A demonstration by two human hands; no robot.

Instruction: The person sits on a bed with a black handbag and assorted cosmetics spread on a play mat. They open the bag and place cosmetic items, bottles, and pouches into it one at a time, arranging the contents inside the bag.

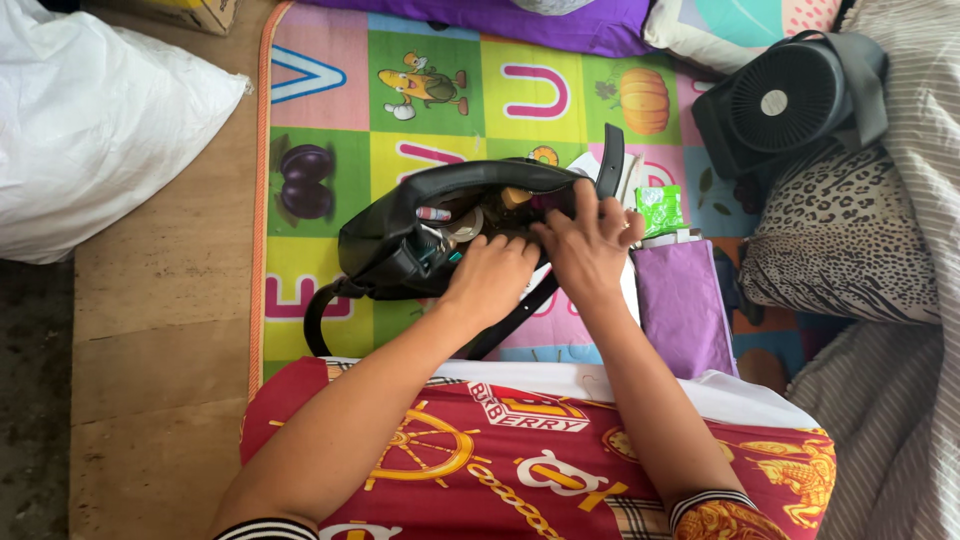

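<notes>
Black handbag (400, 250) lies open on the patterned play mat (330, 130), already crowded with small items. Left hand (490, 278) reaches inside, fingers hidden, grip indeterminate. Right hand (590, 245) holds the bag's rim, fingers curled. Purple pouch (685, 305) and green packet (660, 207) remain outside; black fan (775, 100) and leopard-print cushion (840, 240) crowd the right.

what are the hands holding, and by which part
Both hands, left hand and right hand, are at the black handbag opening; right grips its rim, left reaches inside, contents hidden.
</notes>
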